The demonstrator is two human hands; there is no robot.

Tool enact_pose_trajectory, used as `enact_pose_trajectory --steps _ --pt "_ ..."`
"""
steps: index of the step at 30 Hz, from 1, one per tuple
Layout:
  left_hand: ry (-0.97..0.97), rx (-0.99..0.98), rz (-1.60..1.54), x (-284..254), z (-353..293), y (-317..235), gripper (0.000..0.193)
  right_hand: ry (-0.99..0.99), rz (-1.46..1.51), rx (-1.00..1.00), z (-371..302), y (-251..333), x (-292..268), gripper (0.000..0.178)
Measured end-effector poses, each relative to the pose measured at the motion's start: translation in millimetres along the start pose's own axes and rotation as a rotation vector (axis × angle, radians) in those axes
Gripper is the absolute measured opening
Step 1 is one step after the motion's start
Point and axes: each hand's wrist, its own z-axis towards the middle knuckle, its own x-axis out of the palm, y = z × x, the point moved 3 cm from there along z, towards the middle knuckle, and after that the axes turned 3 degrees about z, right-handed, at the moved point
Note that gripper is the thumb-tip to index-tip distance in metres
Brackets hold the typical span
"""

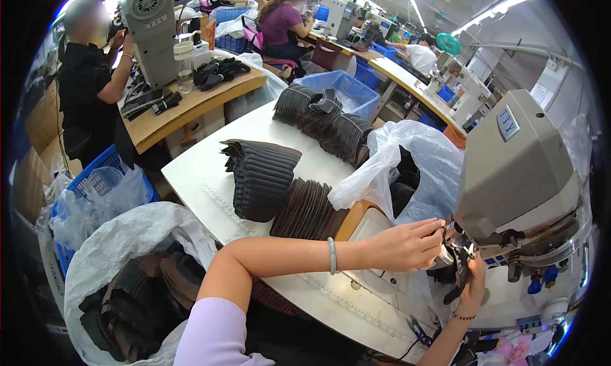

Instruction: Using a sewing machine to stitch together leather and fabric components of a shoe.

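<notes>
My left hand (pixel 407 245) reaches across the white sewing table (pixel 318 296) to the needle area of a grey sewing machine (pixel 512 169). Its fingertips are pinched together beside the machine's working parts; what they grip is too small to make out. On the near side of the needle, my right hand (pixel 474 283) holds a black, bent shoe-upper-like piece (pixel 459 270) between thumb and fingers. Part of that piece is hidden under the machine head. Left of the machine lie a stack of dark ribbed pieces (pixel 264 178) and a brown-edged stack (pixel 309 210).
Another long stack (pixel 321 121) lies at the table's far edge, near a clear plastic bag (pixel 439 150) of black pieces. Thread snips (pixel 420 331) lie near my right forearm. A white sack (pixel 95 270) and blue basket (pixel 143 175) stand left. A person (pixel 86 92) stands beyond.
</notes>
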Motion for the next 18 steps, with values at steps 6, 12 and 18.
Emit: enact_pose_trajectory --steps 6,12,18 --pt "0.042 -0.059 0.004 -9.1 -0.7 -0.3 0.023 -0.651 -0.173 -0.455 -77.4 -3.8 47.6 0.060" --pt "0.116 -0.089 0.151 -4.6 5.0 -9.3 0.025 -0.613 -0.384 -0.651 -172.5 -55.7 109.9 0.075" --pt "0.385 -0.356 -0.032 -52.4 28.7 -19.8 0.024 -0.527 -0.516 -0.408 -184.8 -91.8 127.0 0.053"
